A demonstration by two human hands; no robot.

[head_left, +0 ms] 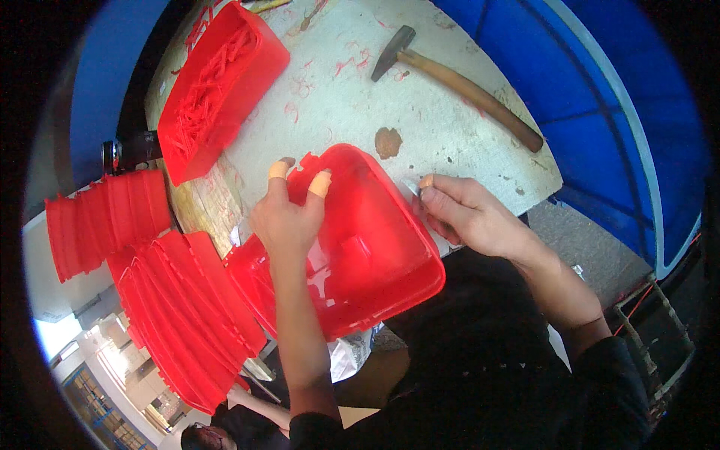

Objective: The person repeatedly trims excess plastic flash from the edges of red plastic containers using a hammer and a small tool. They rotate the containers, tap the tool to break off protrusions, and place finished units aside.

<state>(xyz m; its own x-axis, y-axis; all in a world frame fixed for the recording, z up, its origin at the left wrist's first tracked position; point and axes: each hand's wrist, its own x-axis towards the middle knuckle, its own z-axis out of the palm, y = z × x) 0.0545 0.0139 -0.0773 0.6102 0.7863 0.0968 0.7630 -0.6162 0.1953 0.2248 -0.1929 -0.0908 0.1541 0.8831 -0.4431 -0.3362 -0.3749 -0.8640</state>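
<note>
Currently trimming: left hand [285,221] grips the far rim of the red plastic tub [360,240], taped fingers [320,183] hooked over the edge. Right hand [465,214] is pinched shut on a small blade [411,187] at the tub's 2 o'clock corner, touching the rim. Tub sits tilted at the counter [450,127] edge, between both hands. Next move probably needs the blade run steadily along the rim with the tub braced. Hammer [457,82] lies at 1 o'clock, untouched.
</note>
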